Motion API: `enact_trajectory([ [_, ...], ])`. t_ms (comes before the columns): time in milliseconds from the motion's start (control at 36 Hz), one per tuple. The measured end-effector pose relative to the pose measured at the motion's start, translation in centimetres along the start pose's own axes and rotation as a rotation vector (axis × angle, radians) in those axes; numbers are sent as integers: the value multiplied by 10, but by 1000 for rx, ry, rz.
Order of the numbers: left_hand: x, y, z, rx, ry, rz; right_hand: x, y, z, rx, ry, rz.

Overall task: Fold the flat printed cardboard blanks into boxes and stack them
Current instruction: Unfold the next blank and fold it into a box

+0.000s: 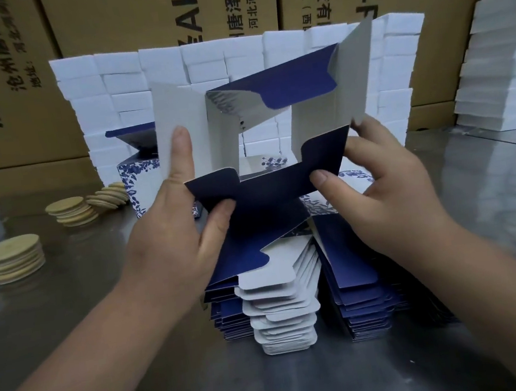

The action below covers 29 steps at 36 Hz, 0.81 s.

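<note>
Holding a half-opened navy-and-white printed cardboard blank (269,84) up above the middle of the grey metal table (303,383), left hand (170,231) pinching its lower navy flap and white side panel, right hand (388,196) pinching the flap's other end; hovering just over the stacks of flat printed blanks (280,315) lying there.

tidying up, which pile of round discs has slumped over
The disc pile beside the printed box: its discs lean on edge, while the middle pile and left pile lie flat.
</note>
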<state>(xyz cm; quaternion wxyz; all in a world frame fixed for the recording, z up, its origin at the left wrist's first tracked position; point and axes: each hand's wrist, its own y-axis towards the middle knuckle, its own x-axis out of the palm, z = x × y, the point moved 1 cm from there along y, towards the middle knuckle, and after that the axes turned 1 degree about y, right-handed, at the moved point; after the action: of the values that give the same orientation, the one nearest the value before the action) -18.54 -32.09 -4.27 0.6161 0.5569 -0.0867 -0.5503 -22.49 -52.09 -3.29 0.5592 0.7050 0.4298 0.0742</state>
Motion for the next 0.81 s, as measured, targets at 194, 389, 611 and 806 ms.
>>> enact_trajectory([
  [194,3,2,-8,-15,-21,50,0,-1,-3,-3,-16,49],
  [389,2,0,-7,-38,-11,89,0,-2,-7,-21,-108,102],
  [611,1,0,-1,-34,155,94,2,-2,-8,14,-146,79],
  [806,-1,0,-1,-1,142,155,3,-4,-3,43,-130,81],
])
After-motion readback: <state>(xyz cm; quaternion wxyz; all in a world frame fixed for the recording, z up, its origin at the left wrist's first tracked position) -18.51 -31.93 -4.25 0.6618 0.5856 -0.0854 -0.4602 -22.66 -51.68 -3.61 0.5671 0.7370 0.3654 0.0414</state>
